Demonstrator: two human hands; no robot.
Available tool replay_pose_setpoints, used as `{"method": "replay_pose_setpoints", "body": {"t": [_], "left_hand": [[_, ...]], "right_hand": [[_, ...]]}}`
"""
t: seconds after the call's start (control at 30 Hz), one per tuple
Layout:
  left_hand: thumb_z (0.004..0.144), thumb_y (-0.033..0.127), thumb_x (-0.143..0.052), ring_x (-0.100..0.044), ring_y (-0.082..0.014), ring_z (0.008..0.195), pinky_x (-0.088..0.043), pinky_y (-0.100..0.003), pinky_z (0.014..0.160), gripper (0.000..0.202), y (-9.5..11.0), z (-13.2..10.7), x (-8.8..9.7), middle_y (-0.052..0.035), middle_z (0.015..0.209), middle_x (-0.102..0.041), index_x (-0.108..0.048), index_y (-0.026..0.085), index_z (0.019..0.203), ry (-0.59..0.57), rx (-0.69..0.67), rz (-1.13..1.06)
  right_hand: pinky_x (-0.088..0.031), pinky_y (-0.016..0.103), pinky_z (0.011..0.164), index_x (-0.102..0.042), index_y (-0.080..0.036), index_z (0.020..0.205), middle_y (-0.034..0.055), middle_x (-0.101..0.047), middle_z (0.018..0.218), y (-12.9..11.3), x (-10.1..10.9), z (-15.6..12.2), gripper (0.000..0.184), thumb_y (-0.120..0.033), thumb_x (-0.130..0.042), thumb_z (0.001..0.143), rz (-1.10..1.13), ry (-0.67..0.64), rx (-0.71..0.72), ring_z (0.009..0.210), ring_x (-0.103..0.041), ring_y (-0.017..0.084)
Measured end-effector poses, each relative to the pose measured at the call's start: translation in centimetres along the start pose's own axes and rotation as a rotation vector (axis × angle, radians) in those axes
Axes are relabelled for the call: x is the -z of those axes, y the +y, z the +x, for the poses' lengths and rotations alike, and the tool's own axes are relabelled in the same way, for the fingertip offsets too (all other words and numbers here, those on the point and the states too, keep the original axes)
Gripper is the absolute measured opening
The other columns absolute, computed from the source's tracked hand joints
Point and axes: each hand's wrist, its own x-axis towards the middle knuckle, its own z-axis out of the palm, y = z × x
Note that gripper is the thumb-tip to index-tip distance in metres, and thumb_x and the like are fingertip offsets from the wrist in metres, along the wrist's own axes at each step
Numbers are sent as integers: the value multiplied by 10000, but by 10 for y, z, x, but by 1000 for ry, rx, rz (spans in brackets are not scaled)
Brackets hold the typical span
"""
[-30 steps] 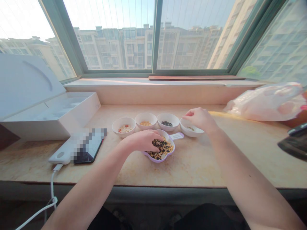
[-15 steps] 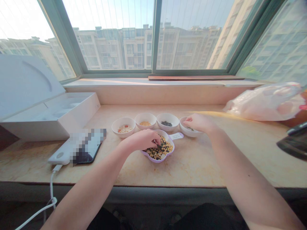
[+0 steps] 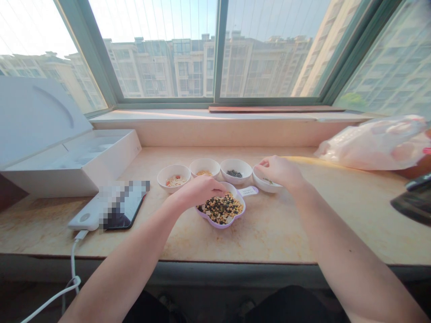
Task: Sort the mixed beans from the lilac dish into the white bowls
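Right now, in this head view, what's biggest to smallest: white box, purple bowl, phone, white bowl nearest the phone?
White box; purple bowl and phone, too alike to rank; then white bowl nearest the phone.

Probably tight gap between white bowls [image 3: 173, 185]

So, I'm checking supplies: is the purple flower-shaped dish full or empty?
Full: mixed beans and seeds fill the purple dish edge to edge.

Two hands, the left hand [image 3: 198, 193] and the right hand [image 3: 279, 171], above four white bowls [image 3: 173, 185] and one lilac dish [image 3: 218, 225]; one phone [image 3: 124, 218], one power bank [image 3: 84, 218] and one plastic bag [image 3: 373, 146] share the worktop [image 3: 269, 233].
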Motion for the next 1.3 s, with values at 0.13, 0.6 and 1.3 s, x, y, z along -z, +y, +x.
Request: {"method": "replay_pose_setpoints", "body": {"t": [0.13,0.6,1.3], "left_hand": [[1018,246,-515,-732,-223,1010,-531,-305,900,318,-13,-5,16,-39,1121,-800,-808,276,1139,197,106,86],[877,210,-537,-694,-231,811,-492,-302,703,276,-44,-21,48,-106,924,-783,-812,202,896,179,673,312],[894,317,-449,-727,-303,941,-551,-375,821,359,-38,-17,40,-135,1093,-773,-785,228,987,48,736,382]], "right_hand": [[-489,333,742,-813,-200,1002,101,-805,992,-14,-6,-7,258,-350,-616,930,170,122,175,916,-721,263],[-455,437,1087,-750,-231,1227,81,-700,1353,-74,-37,-60,458,-369,-828,797,471,-395,959,1234,-639,307],[-506,331,869,-832,-207,1002,50,-800,993,-77,-37,-57,171,-179,-717,878,428,-475,958,969,-703,233]]}}
